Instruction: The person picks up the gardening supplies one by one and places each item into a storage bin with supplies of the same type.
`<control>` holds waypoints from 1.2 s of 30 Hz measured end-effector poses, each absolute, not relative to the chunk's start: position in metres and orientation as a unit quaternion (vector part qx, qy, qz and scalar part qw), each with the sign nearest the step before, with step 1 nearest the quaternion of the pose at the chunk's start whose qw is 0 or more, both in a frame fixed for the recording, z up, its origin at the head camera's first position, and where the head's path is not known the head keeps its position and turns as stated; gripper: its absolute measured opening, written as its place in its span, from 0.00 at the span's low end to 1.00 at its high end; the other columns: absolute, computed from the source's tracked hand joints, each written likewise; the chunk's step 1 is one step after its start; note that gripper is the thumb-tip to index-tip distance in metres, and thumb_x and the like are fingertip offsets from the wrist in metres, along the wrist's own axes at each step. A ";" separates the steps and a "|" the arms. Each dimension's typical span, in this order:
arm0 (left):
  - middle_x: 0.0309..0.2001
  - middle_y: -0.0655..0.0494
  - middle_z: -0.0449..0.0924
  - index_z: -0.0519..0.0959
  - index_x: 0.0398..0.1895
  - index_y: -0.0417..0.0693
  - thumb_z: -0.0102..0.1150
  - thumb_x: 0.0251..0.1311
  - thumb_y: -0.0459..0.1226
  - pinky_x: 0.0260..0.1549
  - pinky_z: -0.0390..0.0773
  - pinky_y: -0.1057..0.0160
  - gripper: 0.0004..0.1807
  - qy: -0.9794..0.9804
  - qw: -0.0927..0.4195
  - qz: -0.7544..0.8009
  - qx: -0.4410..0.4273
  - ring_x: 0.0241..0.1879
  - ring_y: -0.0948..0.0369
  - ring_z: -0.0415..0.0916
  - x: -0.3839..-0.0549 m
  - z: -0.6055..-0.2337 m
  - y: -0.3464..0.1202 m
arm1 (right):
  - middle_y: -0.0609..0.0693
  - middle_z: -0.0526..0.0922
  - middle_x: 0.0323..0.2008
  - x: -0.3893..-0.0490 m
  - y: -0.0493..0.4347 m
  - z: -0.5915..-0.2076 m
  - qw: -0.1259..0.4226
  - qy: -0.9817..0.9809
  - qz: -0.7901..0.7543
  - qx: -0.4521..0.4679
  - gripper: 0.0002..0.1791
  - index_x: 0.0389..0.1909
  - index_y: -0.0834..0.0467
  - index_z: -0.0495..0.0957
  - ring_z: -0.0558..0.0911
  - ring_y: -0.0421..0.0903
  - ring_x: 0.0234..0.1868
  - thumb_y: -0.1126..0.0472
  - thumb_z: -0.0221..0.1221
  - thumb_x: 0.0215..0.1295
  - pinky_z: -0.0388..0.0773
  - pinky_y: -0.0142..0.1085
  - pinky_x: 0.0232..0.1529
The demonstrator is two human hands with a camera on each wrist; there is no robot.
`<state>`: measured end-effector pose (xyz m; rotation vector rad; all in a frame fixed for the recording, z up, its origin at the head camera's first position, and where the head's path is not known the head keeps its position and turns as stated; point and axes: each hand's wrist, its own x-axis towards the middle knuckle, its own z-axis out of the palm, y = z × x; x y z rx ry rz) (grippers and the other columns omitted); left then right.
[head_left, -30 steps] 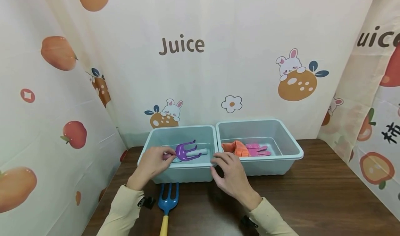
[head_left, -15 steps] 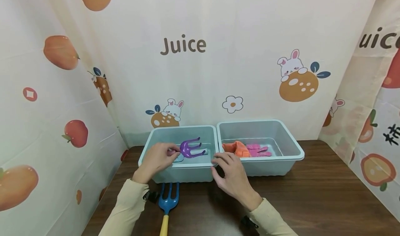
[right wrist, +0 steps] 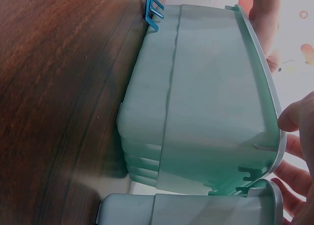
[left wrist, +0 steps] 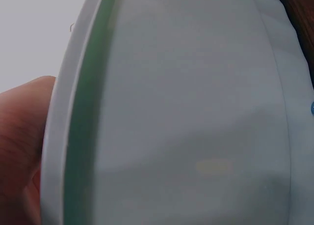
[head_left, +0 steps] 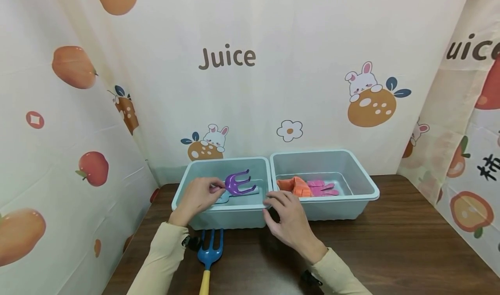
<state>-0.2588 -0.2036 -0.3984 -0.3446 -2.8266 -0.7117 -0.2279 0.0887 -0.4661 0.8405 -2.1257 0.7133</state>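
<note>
Over the left bin (head_left: 234,218), my left hand (head_left: 198,196) pinches a purple hand rake (head_left: 234,185) by its handle end, with the curved prongs toward the right. Beneath it in that bin lies a light blue tool with a pale handle (head_left: 250,191), partly covered. At the bin's front right corner, my right hand (head_left: 289,219) holds the rim, thumb outside and fingers over it. The right wrist view shows the thumb (right wrist: 293,116) touching that rim. In the left wrist view the bin's wall (left wrist: 196,97) hides most of the left hand (left wrist: 22,136).
A second bin (head_left: 328,208) stands close against the first on the right, with an orange fabric piece (head_left: 296,186) and a pink glove (head_left: 322,188) inside. In front of the left bin, a blue hand fork with yellow handle (head_left: 210,255) lies on the wooden table (head_left: 410,243).
My left hand has shifted slightly right with the purple hand rake, which has risen a little off the pale-handled tool. My right hand has stayed at the bin's corner.
</note>
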 end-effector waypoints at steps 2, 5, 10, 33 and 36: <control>0.35 0.62 0.88 0.92 0.45 0.56 0.71 0.68 0.43 0.36 0.73 0.62 0.07 -0.959 0.099 -0.242 -0.112 0.32 0.62 0.74 -0.260 -0.399 -0.203 | 0.51 0.88 0.51 -0.228 0.089 -0.466 0.366 -0.826 0.277 0.327 0.11 0.43 0.54 0.89 0.82 0.52 0.54 0.59 0.74 0.59 0.81 0.52 0.57; 0.37 0.60 0.89 0.91 0.45 0.56 0.71 0.69 0.43 0.38 0.74 0.61 0.06 -0.957 0.092 -0.251 -0.110 0.33 0.62 0.74 -0.262 -0.400 -0.203 | 0.51 0.89 0.51 -0.227 0.088 -0.465 0.367 -0.825 0.278 0.328 0.12 0.43 0.53 0.88 0.82 0.52 0.54 0.59 0.74 0.59 0.81 0.52 0.57; 0.42 0.58 0.90 0.91 0.46 0.56 0.71 0.69 0.42 0.41 0.77 0.59 0.07 -0.956 0.075 -0.264 -0.107 0.36 0.60 0.75 -0.264 -0.399 -0.204 | 0.51 0.88 0.51 -0.227 0.088 -0.464 0.362 -0.828 0.278 0.326 0.13 0.44 0.54 0.89 0.82 0.51 0.54 0.58 0.75 0.58 0.81 0.51 0.58; 0.48 0.52 0.90 0.89 0.53 0.47 0.67 0.69 0.33 0.57 0.82 0.44 0.11 -0.956 -0.003 -0.284 -0.078 0.49 0.53 0.85 -0.274 -0.404 -0.209 | 0.51 0.88 0.52 -0.226 0.088 -0.464 0.357 -0.829 0.280 0.325 0.12 0.44 0.54 0.89 0.81 0.52 0.55 0.58 0.74 0.60 0.80 0.52 0.58; 0.49 0.51 0.89 0.88 0.53 0.47 0.65 0.70 0.33 0.56 0.83 0.44 0.11 -0.953 0.002 -0.293 -0.076 0.49 0.53 0.85 -0.274 -0.405 -0.210 | 0.52 0.88 0.52 -0.226 0.089 -0.465 0.354 -0.831 0.282 0.324 0.12 0.44 0.54 0.89 0.81 0.52 0.55 0.58 0.74 0.60 0.80 0.52 0.58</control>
